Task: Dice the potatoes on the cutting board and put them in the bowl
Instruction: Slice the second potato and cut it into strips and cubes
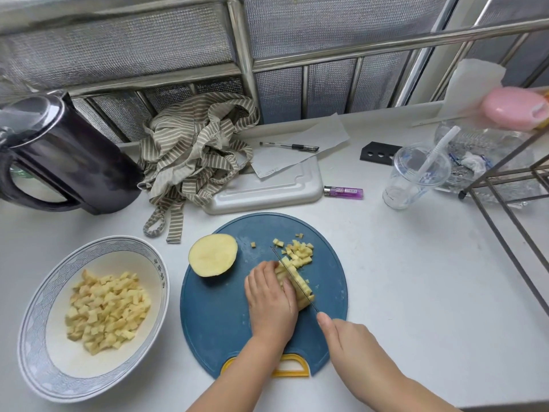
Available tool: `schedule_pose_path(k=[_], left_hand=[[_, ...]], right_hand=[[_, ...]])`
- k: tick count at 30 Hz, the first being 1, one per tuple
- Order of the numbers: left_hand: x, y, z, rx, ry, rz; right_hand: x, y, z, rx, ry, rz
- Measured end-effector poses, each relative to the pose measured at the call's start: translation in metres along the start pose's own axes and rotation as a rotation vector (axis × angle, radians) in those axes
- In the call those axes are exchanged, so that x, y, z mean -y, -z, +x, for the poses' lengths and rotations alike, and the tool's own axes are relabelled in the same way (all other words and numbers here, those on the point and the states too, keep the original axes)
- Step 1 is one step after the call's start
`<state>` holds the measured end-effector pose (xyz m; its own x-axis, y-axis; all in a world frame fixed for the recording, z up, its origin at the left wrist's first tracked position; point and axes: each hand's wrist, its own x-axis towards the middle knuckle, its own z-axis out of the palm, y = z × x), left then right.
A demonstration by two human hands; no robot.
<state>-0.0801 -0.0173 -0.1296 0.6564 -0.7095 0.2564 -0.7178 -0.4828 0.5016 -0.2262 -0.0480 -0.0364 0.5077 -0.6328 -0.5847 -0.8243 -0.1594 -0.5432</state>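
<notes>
The sliced potato lies right of the middle of the blue cutting board, a stack of pale strips running toward the board's near edge. On my screen the left hand sits against the stack's left side. Its fingers are curled down and its fingertips tucked onto the top of the strips, pinning them in place. The knife crosses the stack just beside those knuckles, with its tip toward the board's far edge. The right hand is at the board's near right edge, closed over the handle, which I cannot see; the forefinger seems to lie along the back of the blade. Beyond the tip, loose potato cubes are scattered toward the far right edge. A half potato rests cut face up at the board's far left edge, apart from both hands.

Left of the board, near the front left corner of the countertop, I see the bowl holding a heap of diced potato. Toward the back edge are a dark kettle, a striped cloth, a grey tray with paper and a pen on it, a purple lighter and a clear plastic cup.
</notes>
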Motion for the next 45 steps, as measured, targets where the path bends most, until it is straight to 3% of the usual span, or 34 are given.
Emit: schedule_pose_path(k=[19,29,45], left_hand=[[-0.004,0.0,0.001,0.042,0.052,0.026],[-0.006,0.005,0.001,0.011,0.045,-0.045],[-0.006,0.006,0.001,-0.036,0.051,-0.1]], right_hand=[[0.002,-0.002,0.032,-0.002,0.019,-0.035],[-0.008,0.02,0.018,0.003,-0.012,0.414],[0.002,0.005,-0.013,-0.083,0.11,0.105]])
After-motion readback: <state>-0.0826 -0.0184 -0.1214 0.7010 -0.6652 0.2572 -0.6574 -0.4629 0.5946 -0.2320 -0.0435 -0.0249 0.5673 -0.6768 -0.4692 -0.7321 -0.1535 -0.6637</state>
